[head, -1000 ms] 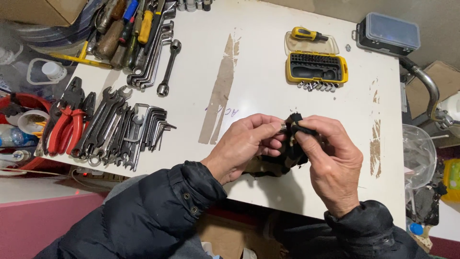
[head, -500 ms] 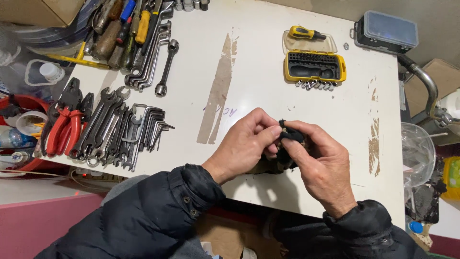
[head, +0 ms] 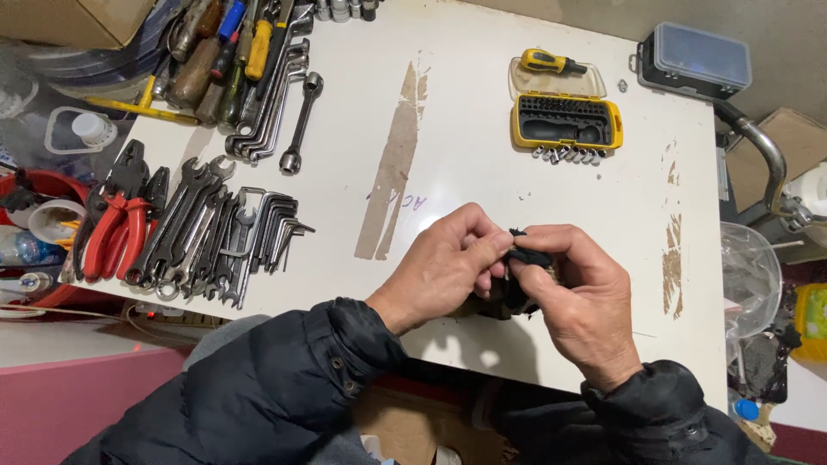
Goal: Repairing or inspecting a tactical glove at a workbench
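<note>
White, scuffed tabletop (head: 534,207) lies under both hands. Left hand (head: 444,267) and right hand (head: 581,301) pinch one small black part (head: 525,257) between fingertips above the near edge. A loosened pinch could drop it over that edge. One yellow bit case (head: 566,120) and two red-handled pliers (head: 116,232) lie apart.

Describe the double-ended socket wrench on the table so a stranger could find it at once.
Start at the white table and go to its far left corner, where a bundle of long spanners lies. Just to their right sits the socket wrench, alone and slanted. Unlike its flat neighbours, it is a thin rod with a round socket at each end.
</note>
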